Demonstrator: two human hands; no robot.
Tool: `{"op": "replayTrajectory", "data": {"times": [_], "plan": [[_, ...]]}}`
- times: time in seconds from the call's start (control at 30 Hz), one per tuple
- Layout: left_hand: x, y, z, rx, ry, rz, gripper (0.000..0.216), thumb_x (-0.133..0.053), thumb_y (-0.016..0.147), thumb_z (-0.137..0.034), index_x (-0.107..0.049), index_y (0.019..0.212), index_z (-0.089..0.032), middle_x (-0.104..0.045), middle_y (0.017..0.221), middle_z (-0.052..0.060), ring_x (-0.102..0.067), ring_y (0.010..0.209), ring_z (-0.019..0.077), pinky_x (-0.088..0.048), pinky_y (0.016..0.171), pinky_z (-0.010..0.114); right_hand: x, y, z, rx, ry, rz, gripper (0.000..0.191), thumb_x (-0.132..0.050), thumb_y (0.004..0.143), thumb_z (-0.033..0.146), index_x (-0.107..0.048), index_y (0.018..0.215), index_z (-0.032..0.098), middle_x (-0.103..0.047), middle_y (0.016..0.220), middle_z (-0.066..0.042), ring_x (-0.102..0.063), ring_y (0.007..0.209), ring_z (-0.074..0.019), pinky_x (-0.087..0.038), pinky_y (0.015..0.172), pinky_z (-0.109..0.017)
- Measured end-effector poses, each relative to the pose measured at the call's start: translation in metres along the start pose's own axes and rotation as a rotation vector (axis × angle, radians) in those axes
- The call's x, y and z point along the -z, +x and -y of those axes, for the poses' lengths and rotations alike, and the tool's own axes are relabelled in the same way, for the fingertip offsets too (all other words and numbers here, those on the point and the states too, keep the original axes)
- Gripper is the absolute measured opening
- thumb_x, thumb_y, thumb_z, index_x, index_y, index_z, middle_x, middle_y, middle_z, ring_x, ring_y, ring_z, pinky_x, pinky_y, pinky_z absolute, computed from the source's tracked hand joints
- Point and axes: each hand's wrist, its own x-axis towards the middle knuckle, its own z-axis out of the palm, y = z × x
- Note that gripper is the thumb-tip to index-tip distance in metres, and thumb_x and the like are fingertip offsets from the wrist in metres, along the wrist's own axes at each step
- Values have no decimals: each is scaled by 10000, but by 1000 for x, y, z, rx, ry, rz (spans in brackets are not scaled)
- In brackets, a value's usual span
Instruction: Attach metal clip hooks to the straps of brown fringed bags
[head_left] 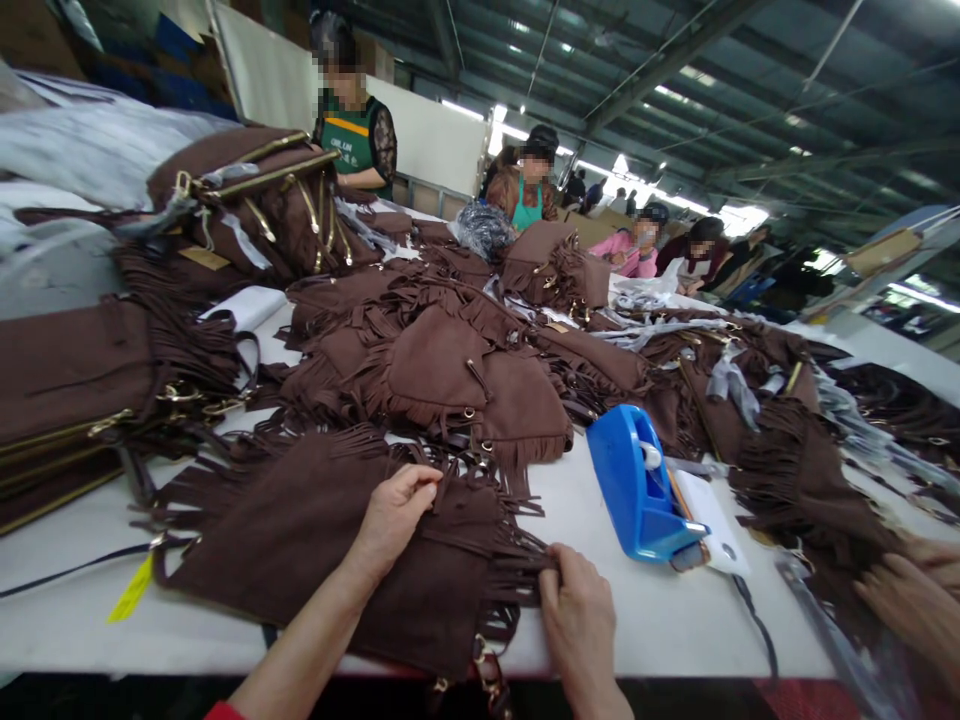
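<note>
Steel roofing (675,100) with bright light openings spans the workroom; co-workers (351,155) stand beyond the white counter (667,620), which carries heaped brown bags (442,360). From my remote post I record one fringed bag (300,540) lying flat by the near edge, long axis left to right, right end angled slightly nearer. Metal clasps (491,668) sit at its near right corner. Left hand (394,515): grip narrow, pinching a thin strip above the bag. Right hand (579,605): fingers curled at the end fringe (517,565); I cannot tell whether they clasp it.
</note>
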Motion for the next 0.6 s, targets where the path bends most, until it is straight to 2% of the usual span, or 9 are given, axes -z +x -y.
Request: {"op": "replayTrajectory", "data": {"times": [0.1,0.17,0.23,0.3,0.4,0.47,0.53,0.6], "plan": [[0,1,0,13,-11,3,203,-543,661,-312,-661,770,-187,-609,729,2,-551,647,141,-439,579,232,13,3,-32,-165,9,-13,208,-362,778,229,-567,794,197,-657,757,-70,-579,704,-224,-393,649,-337],[0,1,0,22,-28,14,192,-553,657,-301,-663,765,-187,-611,735,2,-550,654,140,-437,587,229,22,3,-38,-242,77,-76,245,-357,780,261,-573,849,170,-662,814,-101,-593,738,-230,-426,677,-347],[0,2,0,29,-45,26,183,-558,656,-291,-662,764,-186,-611,745,2,-549,656,138,-439,595,229,25,1,-26,-179,164,-105,260,-373,795,278,-570,911,154,-654,868,-111,-595,795,-229,-444,726,-357],[0,2,0,29,-55,28,185,-555,661,-288,-657,775,-184,-608,751,2,-548,658,138,-445,599,232,20,-1,-3,-22,228,-53,232,-424,801,274,-565,959,179,-646,928,-91,-587,860,-222,-446,764,-356],[-1,1,1,13,-50,22,187,-538,673,-281,-651,783,-179,-594,737,4,-548,656,139,-450,588,231,6,-4,24,118,236,-13,202,-449,790,217,-567,953,218,-653,905,-60,-595,846,-216,-460,732,-347],[-2,0,2,-6,-38,15,180,-521,677,-263,-651,770,-178,-582,723,4,-547,641,136,-447,569,227,-3,-6,23,98,249,-30,201,-408,803,213,-573,918,220,-665,839,-57,-612,768,-208,-476,678,-332],[-4,1,5,-25,-21,3,176,-503,676,-235,-653,749,-179,-571,716,5,-543,632,131,-445,558,222,-10,-4,7,58,294,4,217,-394,819,265,-585,916,233,-675,864,-58,-627,754,-197,-492,655,-308],[-5,2,7,-39,-8,-15,182,-485,673,-210,-653,735,-179,-562,715,7,-537,627,127,-441,557,220,-15,2,-13,20,363,16,229,-392,795,307,-611,768,242,-672,842,-74,-629,794,-216,-500,705,-322]]}}
